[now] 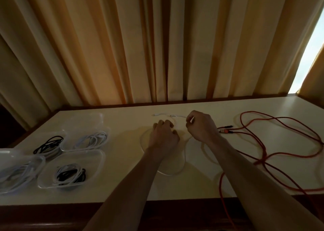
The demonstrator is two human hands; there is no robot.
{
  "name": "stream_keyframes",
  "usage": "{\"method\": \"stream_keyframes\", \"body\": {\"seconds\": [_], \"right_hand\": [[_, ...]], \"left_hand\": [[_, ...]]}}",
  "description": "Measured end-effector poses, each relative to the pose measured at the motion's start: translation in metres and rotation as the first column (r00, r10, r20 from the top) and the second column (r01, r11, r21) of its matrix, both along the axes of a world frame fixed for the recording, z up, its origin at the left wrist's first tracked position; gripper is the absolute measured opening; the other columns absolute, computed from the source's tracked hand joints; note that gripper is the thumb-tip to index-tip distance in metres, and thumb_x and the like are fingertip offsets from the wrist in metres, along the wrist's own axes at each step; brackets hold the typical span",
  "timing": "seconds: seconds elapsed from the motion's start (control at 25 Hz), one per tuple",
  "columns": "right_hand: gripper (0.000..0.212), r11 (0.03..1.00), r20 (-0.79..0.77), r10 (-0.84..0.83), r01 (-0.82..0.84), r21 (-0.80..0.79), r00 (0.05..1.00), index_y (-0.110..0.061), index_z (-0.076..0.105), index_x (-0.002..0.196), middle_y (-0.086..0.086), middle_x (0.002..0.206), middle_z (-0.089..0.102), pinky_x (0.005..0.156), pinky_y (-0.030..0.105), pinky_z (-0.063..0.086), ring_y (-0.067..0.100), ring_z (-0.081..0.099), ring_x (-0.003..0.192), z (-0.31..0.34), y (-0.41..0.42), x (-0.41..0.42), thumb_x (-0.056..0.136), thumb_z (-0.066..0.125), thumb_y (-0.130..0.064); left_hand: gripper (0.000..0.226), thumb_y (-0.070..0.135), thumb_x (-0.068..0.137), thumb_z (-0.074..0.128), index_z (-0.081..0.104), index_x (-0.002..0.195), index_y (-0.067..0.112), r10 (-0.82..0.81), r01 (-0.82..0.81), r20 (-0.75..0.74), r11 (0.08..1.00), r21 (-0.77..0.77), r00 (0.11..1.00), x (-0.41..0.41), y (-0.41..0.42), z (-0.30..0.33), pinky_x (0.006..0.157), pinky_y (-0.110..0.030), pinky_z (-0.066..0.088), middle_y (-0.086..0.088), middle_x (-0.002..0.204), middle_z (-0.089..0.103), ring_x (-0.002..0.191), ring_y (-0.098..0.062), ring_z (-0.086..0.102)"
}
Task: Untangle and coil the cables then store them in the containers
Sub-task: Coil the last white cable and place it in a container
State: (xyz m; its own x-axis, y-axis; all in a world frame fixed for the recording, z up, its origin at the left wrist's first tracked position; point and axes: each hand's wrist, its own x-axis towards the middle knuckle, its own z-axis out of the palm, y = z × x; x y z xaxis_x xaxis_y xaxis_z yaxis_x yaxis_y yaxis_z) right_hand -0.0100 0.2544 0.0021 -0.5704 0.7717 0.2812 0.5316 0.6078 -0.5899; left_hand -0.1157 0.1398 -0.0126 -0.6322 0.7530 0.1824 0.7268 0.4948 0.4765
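The left hand (pixel 164 134) pressed curled fingers onto the white cable (pixel 168 173), which lay looped on the middle of the surface (pixel 201 181). The right hand (pixel 201 125) held a strand of it in a narrow pinching grip. An orange cable (pixel 280 153) sprawled right; four clear containers (pixel 73 167) of coiled cables sat left.

Views: one, head-worn wide-angle camera | Position: above the near edge of the counter (pixel 122 187) | Direction: forward and down across the counter toward the curtains (pixel 157 43) behind it | Nearness: close, both forearms reaching in from the bottom edge | Distortion: straight edges are bowed | Overlap: none, single view
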Motion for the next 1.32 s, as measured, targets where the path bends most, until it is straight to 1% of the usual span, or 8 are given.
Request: {"method": "stream_keyframes", "body": {"seconds": [0.28,0.44,0.64,0.76,0.92,1.04,1.2,1.32], "right_hand": [[0.026,0.983,-0.018,0.139,-0.136,0.122,0.99,-0.027,0.07,0.109,-0.001,0.111,0.063,0.086,0.033,0.052,0.021,0.055,0.11,-0.021,0.023,-0.045,0.092,0.063,-0.009],[0.055,0.982,0.037,0.164,-0.167,0.093,0.986,-0.028,0.058,0.141,0.005,0.136,0.05,0.104,0.033,0.043,0.024,0.042,0.128,-0.035,0.031,-0.044,0.092,0.064,-0.005],[0.008,0.989,-0.224,0.136,-0.12,0.083,0.965,-0.022,0.072,0.106,0.001,0.106,0.069,0.082,0.027,0.049,0.019,0.067,0.097,-0.028,0.039,-0.04,0.099,0.069,-0.021],[0.014,0.982,-0.429,0.088,-0.151,-0.114,0.899,-0.026,0.07,0.099,-0.003,0.088,0.076,0.071,0.03,0.063,0.012,0.073,0.078,-0.015,0.03,-0.032,0.101,0.065,-0.013],[0.014,0.853,-0.717,-0.098,-0.314,-0.418,0.69,-0.01,0.063,0.111,0.013,0.084,0.078,0.068,0.035,0.065,0.025,0.077,0.074,0.005,0.021,-0.021,0.098,0.068,-0.007],[0.01,0.642,-0.799,-0.195,-0.541,-0.543,0.569,-0.002,0.069,0.105,0.021,0.086,0.075,0.071,0.035,0.063,0.03,0.075,0.077,0.006,0.018,-0.018,0.096,0.066,0.0],[0.019,0.5,-0.816,-0.276,-0.65,-0.573,0.508,0.006,0.071,0.109,0.022,0.093,0.076,0.076,0.03,0.063,0.028,0.077,0.088,0.004,0.017,-0.021,0.1,0.054,0.007],[0.025,0.601,-0.789,-0.085,-0.6,-0.528,0.609,0.002,0.072,0.115,0.023,0.103,0.077,0.083,0.03,0.063,0.031,0.077,0.097,-0.001,0.008,-0.025,0.098,0.056,0.011]], "left_hand": [[0.023,0.012,0.093,0.056,0.063,0.114,0.017,0.004,-0.015,-0.146,0.997,-0.074,0.989,-0.049,0.015,-0.015,0.102,-0.044,0.039,-0.007,0.128,0.051,0.124,-0.031,0.042],[0.024,0.002,0.093,0.05,0.054,0.101,0.023,-0.074,0.1,-0.114,0.965,0.242,0.991,-0.06,0.018,-0.019,0.086,-0.039,0.043,0.001,0.104,0.059,0.103,-0.024,0.051],[0.033,-0.007,0.098,0.048,0.054,0.098,0.025,-0.172,0.121,0.027,0.787,0.605,0.985,-0.061,0.021,-0.004,0.069,-0.026,0.046,0.004,0.084,0.058,0.079,-0.015,0.056],[0.018,0.003,0.103,0.054,0.06,0.107,0.02,-0.222,0.008,0.195,0.679,0.734,0.955,-0.057,0.018,0.006,0.067,-0.015,0.047,0.004,0.083,0.063,0.076,-0.011,0.059],[0.03,0.008,0.096,0.07,0.064,0.121,0.022,-0.212,0.091,0.115,0.765,0.637,0.971,-0.064,0.013,0.003,0.08,-0.011,0.046,0.012,0.097,0.069,0.094,0.0,0.063],[0.033,0.019,0.096,0.069,0.065,0.126,0.031,-0.068,0.085,-0.058,0.929,0.361,0.996,-0.073,0.013,-0.008,0.097,-0.035,0.049,0.013,0.112,0.067,0.107,-0.009,0.061],[0.026,0.006,0.099,0.061,0.075,0.108,0.025,-0.152,0.103,0.087,0.903,0.417,0.985,-0.069,0.009,-0.003,0.079,-0.015,0.051,0.014,0.092,0.071,0.082,0.002,0.063],[0.024,0.006,0.104,0.054,0.074,0.106,0.018,-0.312,-0.022,0.44,0.795,0.606,0.842,-0.056,0.009,0.004,0.081,-0.026,0.058,0.0,0.096,0.073,0.089,-0.013,0.068]]}}
